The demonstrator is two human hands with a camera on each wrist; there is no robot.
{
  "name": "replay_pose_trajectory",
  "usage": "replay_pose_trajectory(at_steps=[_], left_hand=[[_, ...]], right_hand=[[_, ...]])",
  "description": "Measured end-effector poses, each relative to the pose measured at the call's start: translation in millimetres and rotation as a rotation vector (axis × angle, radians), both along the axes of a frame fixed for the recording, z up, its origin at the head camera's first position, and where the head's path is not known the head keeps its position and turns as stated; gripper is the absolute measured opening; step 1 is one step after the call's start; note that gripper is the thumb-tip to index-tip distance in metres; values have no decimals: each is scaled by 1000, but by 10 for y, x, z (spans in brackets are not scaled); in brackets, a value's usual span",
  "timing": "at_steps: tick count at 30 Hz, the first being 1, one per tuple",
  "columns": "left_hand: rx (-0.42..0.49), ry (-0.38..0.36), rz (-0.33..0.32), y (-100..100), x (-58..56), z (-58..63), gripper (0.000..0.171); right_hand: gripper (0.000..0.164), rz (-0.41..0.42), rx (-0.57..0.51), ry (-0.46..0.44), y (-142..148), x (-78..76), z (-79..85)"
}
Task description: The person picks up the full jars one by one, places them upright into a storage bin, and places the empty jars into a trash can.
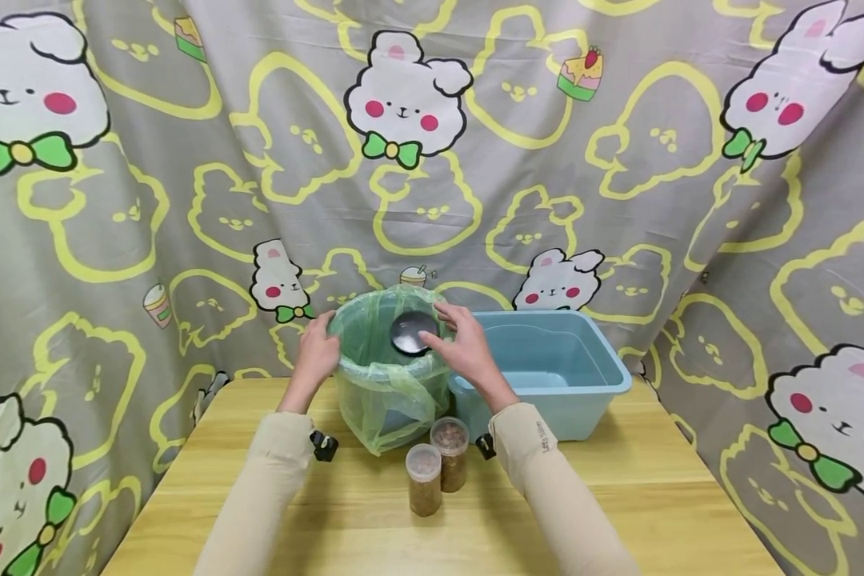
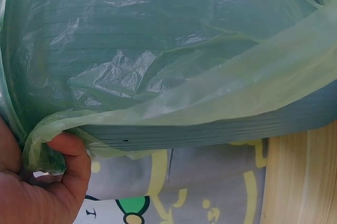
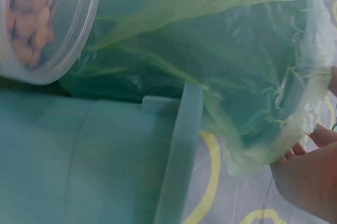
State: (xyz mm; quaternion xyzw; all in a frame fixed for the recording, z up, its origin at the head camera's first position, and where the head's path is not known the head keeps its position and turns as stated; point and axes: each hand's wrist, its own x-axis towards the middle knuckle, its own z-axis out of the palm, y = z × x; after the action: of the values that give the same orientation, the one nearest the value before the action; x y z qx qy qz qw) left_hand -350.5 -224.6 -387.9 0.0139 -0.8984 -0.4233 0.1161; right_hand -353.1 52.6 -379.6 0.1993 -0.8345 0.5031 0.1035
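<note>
A thin green plastic bag [image 1: 403,400] lines a round blue bin [image 2: 210,133], its edge folded over the rim and hanging down outside. On the left side my left hand [image 1: 318,348] pinches the bag at the rim, its fingers curled round the folded film in the left wrist view. Opposite it, my right hand [image 1: 468,344] grips the bag's edge, and bunched film [image 3: 297,129] shows by its fingertips in the right wrist view. A shiny dark round disc [image 1: 410,333] appears within the bin's mouth, beside the right thumb.
Right of the bin stands a rectangular light-blue tub [image 1: 540,396], close against it. Two clear lidded jars, one with a brownish filling [image 1: 425,490] and another [image 1: 452,464] behind it, stand in front on the wooden table [image 1: 353,528]. A patterned curtain [image 1: 432,216] hangs behind.
</note>
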Motion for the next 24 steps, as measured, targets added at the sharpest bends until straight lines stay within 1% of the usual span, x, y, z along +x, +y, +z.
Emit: replay_pose_trajectory(at_steps=[2,6,10,13,24], left_hand=[[4,0,6,-10,1,-12,61],[1,-5,7,-21,-11,-28,61],[-2,-6,-1,-9,-31,-21,61],[-8,-6,1,-4,-34,-18,61],[-10,-4,7,1,-20,-17,61]], right_hand=[[67,26,-23,-9,8,-2,13],[64,48,-50,-16,62,4,43],[62,46,-73,-37,134,8,57],[63,49,-67,-51,167,7,48],[61,58,-80,-52,191,2,7]])
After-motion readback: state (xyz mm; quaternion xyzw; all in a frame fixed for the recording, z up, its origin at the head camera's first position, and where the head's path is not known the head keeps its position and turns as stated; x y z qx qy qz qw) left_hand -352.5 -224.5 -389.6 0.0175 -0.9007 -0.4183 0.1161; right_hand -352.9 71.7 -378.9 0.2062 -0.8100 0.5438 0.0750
